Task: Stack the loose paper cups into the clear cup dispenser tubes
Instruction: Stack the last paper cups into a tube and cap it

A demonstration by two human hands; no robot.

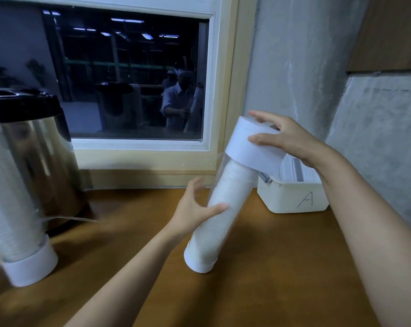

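The full dispenser tube [232, 185] leans on the surface [270, 267]. The right hand [291, 140] pinches its white cap [251, 149]; the left hand [195, 208] curls round its middle. A slip could tip it over.

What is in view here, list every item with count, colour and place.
centre dispenser tube: one, clear, leaning mid-table
top cap: one, white, on that tube's upper end
paper cups: many, white, stacked inside both tubes
left dispenser tube: one, clear with white end cap, table's left edge
urn: one, steel with black lid, back left
box: one, white, marked A, back right
table: one, brown wood, underneath
window: one, dark, cream frame, behind
left hand: grips centre dispenser tube
right hand: grips top cap
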